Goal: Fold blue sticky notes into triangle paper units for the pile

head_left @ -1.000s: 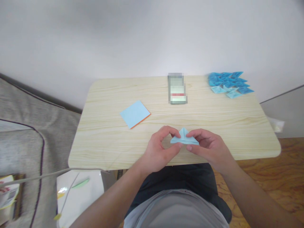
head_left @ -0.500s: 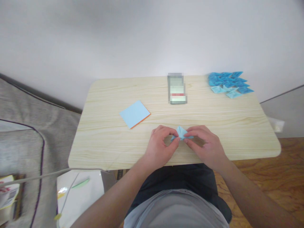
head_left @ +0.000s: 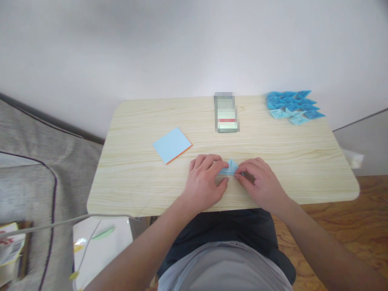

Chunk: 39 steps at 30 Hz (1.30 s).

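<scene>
A small light-blue piece of origami paper (head_left: 231,167), folded with a peak in its middle, lies between my hands near the front of the table. My left hand (head_left: 203,180) rests at its left side, index fingertip on the paper and thumb apart from it, fingers spread. At the opposite end, my right hand (head_left: 262,184) pinches the paper's right corner between thumb and fingers. The fingers partly cover both ends of the fold.
A stack of square light-blue paper (head_left: 172,145) with an orange edge lies to the left. Behind the hands is a phone (head_left: 226,113), its screen blurred. Several folded blue origami pieces (head_left: 291,105) are grouped at the back right of the wooden table (head_left: 130,173).
My left thumb has come off the paper and the left fingers have spread over its left side. The paper now lies flatter along its lower edge; my right hand still pinches the right corner.
</scene>
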Motion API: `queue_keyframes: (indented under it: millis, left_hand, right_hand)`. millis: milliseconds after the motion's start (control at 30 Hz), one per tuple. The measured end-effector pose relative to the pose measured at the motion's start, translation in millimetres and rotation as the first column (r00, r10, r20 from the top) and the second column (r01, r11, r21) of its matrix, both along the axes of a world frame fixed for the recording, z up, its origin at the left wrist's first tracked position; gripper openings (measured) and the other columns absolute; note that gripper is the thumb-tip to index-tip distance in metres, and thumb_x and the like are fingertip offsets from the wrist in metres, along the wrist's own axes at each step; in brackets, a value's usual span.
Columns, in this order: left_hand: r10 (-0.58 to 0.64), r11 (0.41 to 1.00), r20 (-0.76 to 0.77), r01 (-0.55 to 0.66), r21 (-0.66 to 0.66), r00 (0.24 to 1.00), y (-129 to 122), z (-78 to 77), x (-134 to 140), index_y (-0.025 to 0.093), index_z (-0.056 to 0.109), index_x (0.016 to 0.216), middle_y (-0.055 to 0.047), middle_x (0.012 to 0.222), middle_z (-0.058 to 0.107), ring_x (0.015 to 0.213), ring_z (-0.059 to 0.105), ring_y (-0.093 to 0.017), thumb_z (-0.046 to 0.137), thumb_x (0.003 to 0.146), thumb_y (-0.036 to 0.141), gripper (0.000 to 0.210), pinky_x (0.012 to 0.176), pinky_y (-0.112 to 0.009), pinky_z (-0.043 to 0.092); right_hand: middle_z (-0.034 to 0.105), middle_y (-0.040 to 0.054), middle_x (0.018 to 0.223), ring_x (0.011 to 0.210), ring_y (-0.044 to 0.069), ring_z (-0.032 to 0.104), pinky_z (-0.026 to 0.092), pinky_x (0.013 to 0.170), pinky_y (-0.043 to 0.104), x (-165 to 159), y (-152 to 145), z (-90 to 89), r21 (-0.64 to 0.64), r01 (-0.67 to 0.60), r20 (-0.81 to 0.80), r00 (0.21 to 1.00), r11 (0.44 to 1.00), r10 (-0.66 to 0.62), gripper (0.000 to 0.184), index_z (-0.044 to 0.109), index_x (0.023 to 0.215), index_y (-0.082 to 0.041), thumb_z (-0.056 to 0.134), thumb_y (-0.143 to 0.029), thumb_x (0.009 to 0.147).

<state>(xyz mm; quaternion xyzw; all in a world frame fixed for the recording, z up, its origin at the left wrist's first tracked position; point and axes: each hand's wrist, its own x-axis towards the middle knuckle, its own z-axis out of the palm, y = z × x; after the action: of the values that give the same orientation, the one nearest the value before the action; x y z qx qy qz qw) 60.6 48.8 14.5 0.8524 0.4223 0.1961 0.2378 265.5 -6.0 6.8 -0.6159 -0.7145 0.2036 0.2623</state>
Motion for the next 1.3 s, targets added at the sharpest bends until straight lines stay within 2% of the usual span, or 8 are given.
queue_keyframes:
  millis: [200,333,533,667,867,1033,1133,1300]
  left_hand:
    - [-0.104,0.994,0.018,0.105,-0.022,0.994,12.6,3.9,-1.4,0.028,0.071,0.104,-0.003,0.117,0.070,0.113,0.056,-0.025,0.071,0.085,0.025,0.019,0.101,-0.043,0.038]
    - [-0.128,0.991,0.045,0.129,-0.038,0.991,17.1,5.2,-3.5,0.028,0.071,0.102,0.000,0.112,0.073,0.111,0.057,-0.025,0.074,0.084,0.028,0.018,0.100,-0.043,0.037]
    - [-0.142,0.987,0.079,0.146,-0.059,0.987,19.3,7.5,-5.8,0.029,0.071,0.103,0.001,0.113,0.073,0.111,0.058,-0.024,0.074,0.085,0.031,0.019,0.101,-0.042,0.037]
    - [-0.129,0.990,0.093,0.134,-0.048,0.987,19.5,6.4,-6.3,0.028,0.072,0.101,0.001,0.113,0.073,0.110,0.058,-0.022,0.071,0.087,0.030,0.014,0.100,-0.042,0.037]
    - [-0.160,0.986,0.027,0.158,0.051,0.987,17.9,1.4,-6.5,0.029,0.073,0.100,0.001,0.112,0.074,0.108,0.057,-0.022,0.061,0.095,0.032,0.014,0.098,-0.044,0.036]
    - [-0.172,0.978,-0.026,0.173,0.116,0.985,16.7,-5.9,-6.3,0.029,0.075,0.096,0.000,0.115,0.072,0.111,0.056,-0.023,0.058,0.097,0.031,0.017,0.098,-0.046,0.034]
    - [-0.169,0.978,-0.029,0.171,0.121,0.985,16.7,-8.1,-6.5,0.029,0.075,0.096,-0.001,0.117,0.070,0.112,0.055,-0.023,0.058,0.097,0.030,0.016,0.098,-0.046,0.034]
    - [-0.163,0.984,-0.002,0.163,0.075,0.987,18.4,-8.2,-6.5,0.027,0.074,0.093,0.000,0.107,0.070,0.108,0.055,-0.021,0.060,0.095,0.028,0.014,0.097,-0.043,0.036]
  right_hand:
    - [0.072,0.0012,0.090,0.092,0.023,0.061,0.046,0.085,0.040,4.6,4.3,5.3,-0.082,0.012,-0.087,0.996,0.997,-0.019,0.003,0.069,0.088,-0.026,0.069,-0.022,0.088]
    - [0.072,-0.0001,0.089,0.091,0.021,0.063,0.047,0.084,0.037,6.1,5.1,11.0,-0.177,0.061,-0.178,0.980,0.982,-0.093,0.003,0.071,0.085,-0.026,0.069,-0.026,0.087]
    - [0.073,-0.0014,0.092,0.091,0.020,0.064,0.044,0.084,0.035,5.6,7.6,21.4,-0.348,0.112,-0.244,0.948,0.931,-0.205,0.009,0.073,0.087,-0.027,0.068,-0.034,0.087]
    - [0.073,-0.0020,0.093,0.090,0.020,0.064,0.043,0.082,0.034,4.9,8.0,22.4,-0.381,0.136,-0.238,0.942,0.915,-0.239,0.010,0.073,0.087,-0.026,0.069,-0.036,0.086]
    - [0.072,-0.0008,0.096,0.092,0.020,0.064,0.047,0.085,0.035,4.0,5.5,14.8,-0.270,0.107,-0.210,0.963,0.957,-0.167,0.015,0.070,0.097,-0.027,0.073,-0.031,0.083]
    - [0.068,0.0041,0.100,0.100,0.025,0.061,0.047,0.091,0.041,-0.1,2.1,7.3,-0.072,0.026,0.037,0.999,0.997,-0.023,0.020,0.071,0.103,-0.026,0.070,-0.023,0.084]
    - [0.065,0.0072,0.100,0.100,0.027,0.060,0.047,0.090,0.043,-1.6,0.1,2.5,0.012,0.018,0.127,0.992,1.000,-0.020,0.017,0.071,0.103,-0.025,0.068,-0.025,0.087]
    - [0.066,0.0071,0.101,0.098,0.025,0.059,0.047,0.088,0.042,-1.5,-1.6,-3.8,0.083,-0.029,0.145,0.989,0.996,0.016,0.009,0.072,0.096,-0.023,0.064,-0.025,0.092]
